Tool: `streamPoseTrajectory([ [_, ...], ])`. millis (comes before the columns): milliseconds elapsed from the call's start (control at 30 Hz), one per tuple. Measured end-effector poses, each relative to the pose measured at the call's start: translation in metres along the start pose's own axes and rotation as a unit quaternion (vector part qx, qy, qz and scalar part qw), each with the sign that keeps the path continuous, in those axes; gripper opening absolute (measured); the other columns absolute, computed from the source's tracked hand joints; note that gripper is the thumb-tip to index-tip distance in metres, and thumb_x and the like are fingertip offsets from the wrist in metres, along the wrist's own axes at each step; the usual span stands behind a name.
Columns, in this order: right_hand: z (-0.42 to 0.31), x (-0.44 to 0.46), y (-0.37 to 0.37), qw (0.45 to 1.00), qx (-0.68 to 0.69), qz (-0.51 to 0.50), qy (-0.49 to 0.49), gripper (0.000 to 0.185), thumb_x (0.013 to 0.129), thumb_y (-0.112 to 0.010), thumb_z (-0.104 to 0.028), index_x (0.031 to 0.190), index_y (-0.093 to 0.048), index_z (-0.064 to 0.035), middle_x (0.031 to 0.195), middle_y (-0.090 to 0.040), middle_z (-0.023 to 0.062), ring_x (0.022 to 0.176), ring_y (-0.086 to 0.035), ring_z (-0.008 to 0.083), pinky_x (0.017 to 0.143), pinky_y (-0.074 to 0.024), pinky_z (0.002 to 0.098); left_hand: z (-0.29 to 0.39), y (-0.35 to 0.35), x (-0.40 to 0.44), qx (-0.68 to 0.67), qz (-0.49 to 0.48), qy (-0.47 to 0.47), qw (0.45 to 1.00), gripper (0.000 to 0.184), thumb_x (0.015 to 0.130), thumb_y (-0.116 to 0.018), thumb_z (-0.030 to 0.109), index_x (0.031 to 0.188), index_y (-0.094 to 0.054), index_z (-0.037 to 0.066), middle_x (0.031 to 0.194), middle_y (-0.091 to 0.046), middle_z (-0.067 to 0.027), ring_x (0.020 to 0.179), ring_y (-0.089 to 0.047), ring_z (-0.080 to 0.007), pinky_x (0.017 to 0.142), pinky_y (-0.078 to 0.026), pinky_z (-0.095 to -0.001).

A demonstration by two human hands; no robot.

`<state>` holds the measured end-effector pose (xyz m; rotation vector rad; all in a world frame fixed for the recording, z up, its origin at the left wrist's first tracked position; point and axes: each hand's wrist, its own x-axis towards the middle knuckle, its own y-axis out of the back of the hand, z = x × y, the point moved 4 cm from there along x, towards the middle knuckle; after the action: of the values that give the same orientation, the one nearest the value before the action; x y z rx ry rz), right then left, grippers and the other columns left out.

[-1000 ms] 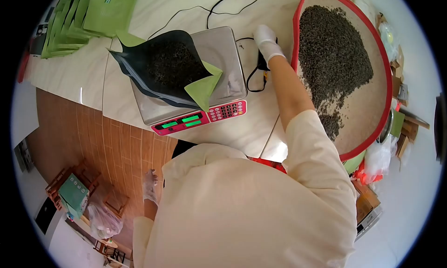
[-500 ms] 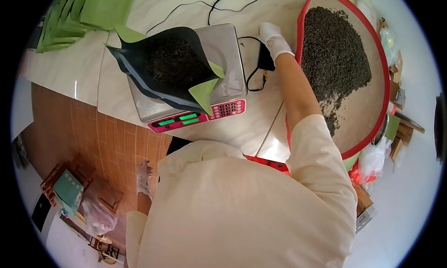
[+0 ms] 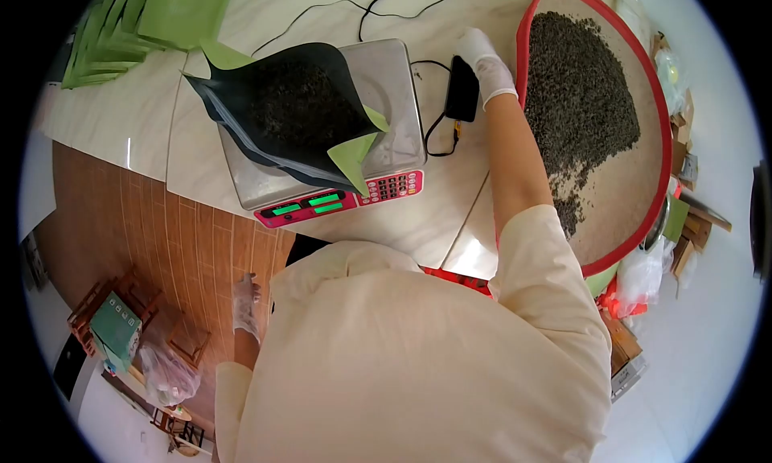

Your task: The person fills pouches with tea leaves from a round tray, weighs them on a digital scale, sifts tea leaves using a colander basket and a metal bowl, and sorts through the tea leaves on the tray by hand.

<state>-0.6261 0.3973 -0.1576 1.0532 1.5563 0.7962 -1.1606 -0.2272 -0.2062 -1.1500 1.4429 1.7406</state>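
Note:
My right hand (image 3: 486,61), in a white glove, lies on the table beside a black phone-like device (image 3: 461,90) with a cable; its fingers are closed, and what they hold, if anything, is hidden. My left hand (image 3: 245,302), in a clear glove, hangs low over the floor with its fingers bunched. An open dark-lined green bag (image 3: 354,159) holding dark dried leaves (image 3: 297,101) stands on a scale (image 3: 390,85) with lit green displays. To the right of my right hand is a red-rimmed round tray (image 3: 665,141) with a heap of dark leaves (image 3: 579,93).
Several green bags (image 3: 181,12) stand at the upper left of the table (image 3: 201,177). Thin cables run behind the scale. A stool with a green box (image 3: 117,326) and a plastic bag (image 3: 169,374) are at the lower left. Cardboard boxes (image 3: 619,342) sit at the right.
My right hand has moved slightly right, off the black device, which now shows more fully. My left hand has shifted a little left. The bag stays on the scale.

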Motion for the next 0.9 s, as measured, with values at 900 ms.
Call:
streamPoseTrajectory([
  [900,-0.049,-0.056,-0.079,0.998,0.007,-0.017,-0.053,0.027,0.080,-0.062,-0.028,0.097,-0.065,-0.0074,0.097,-0.066,0.0160,0.095,-0.062,0.0322,0.082,-0.0483,0.0383,0.006,-0.017,-0.015,0.085,0.013,-0.029,0.996,0.037,0.089,-0.043,0.031,0.111,-0.063,0.008,0.064,-0.058,-0.0075,0.047,-0.051,-0.0152,0.044,-0.042,-0.0268],
])
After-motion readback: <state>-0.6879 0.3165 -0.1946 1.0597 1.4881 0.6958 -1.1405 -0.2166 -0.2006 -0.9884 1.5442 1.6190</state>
